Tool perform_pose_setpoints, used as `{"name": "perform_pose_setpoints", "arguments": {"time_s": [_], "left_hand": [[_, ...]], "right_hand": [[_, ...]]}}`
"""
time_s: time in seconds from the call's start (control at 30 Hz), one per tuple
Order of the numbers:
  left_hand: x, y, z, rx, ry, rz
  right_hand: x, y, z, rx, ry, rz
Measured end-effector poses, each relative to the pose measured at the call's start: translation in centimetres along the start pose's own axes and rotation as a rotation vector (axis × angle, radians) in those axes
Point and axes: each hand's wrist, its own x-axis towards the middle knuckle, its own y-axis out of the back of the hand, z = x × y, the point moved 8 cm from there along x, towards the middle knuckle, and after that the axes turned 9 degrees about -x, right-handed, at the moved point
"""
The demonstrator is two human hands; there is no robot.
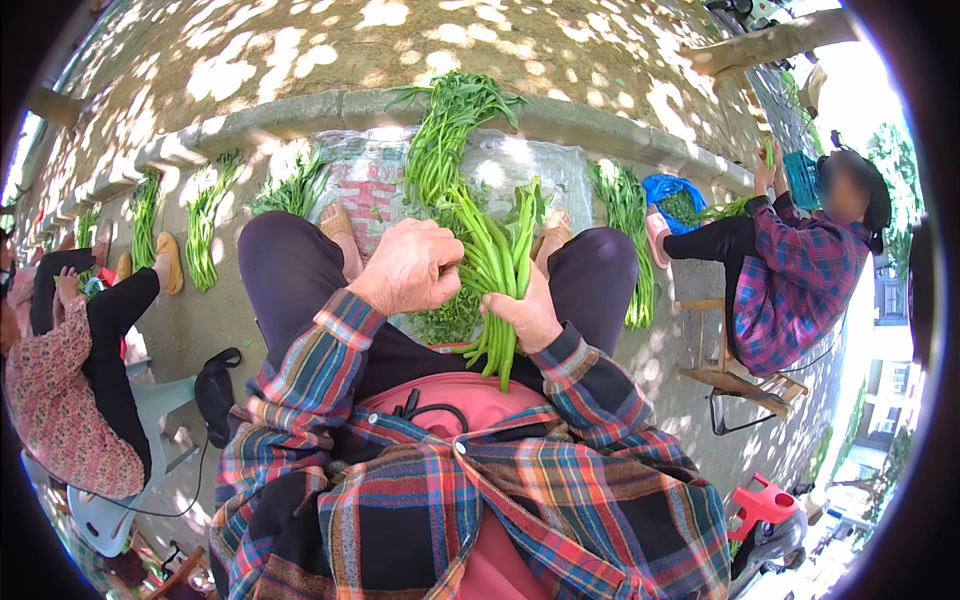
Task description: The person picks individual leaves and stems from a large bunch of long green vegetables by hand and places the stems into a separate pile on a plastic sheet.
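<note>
A bunch of long-stemmed leafy greens (490,255), like water spinach, stands upright in front of my body, its stem ends pointing down. My right hand (527,312) is wrapped round the lower stems. Just left of the bunch, my left hand (408,268) is curled closed, fingertips turned toward the stems. What those fingers hold, if anything, is hidden. Beyond the bunch, a larger pile of the same greens (440,140) lies on a clear plastic sheet (555,170). Between my knees, partly behind my hands, is a heap of small loose leaves (445,322).
More greens (205,225) lie in bundles on the ground at left, and another bundle (625,230) at right. A blue bag (665,188) holds leaves. One person (800,265) sits at right, another (75,380) at left. A stone curb (600,125) runs across ahead.
</note>
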Motion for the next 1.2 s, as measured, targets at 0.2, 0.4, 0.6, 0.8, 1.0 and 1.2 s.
{"name": "perform_pose_setpoints", "arguments": {"time_s": [0.2, 0.4, 0.6, 0.8, 1.0, 1.2], "left_hand": [[-2.0, -2.4, -4.4, -0.596, 0.395, 0.287], [-3.2, -2.1, -8.6, -0.673, 0.666, 0.225], [-2.7, -0.6, -5.2, -0.536, 0.339, 0.248], [-1.7, 0.2, -0.6, -0.102, 0.053, 0.068], [-1.5, 0.2, -0.4, 0.009, 0.065, 0.102], [-3.1, -0.5, -6.2, -0.855, 0.554, 0.433]], "right_hand": [[0.1, -0.4, 0.1, 0.024, 0.005, -0.027], [0.2, 0.3, 0.7, 0.055, -0.023, -0.02], [0.3, 0.7, 0.8, 0.04, -0.025, 0.02], [0.2, 0.9, 0.9, 0.051, -0.028, 0.026], [0.2, 0.5, 0.5, 0.038, -0.034, 0.021], [0.1, 0.3, 0.1, 0.023, -0.01, -0.023]]}}
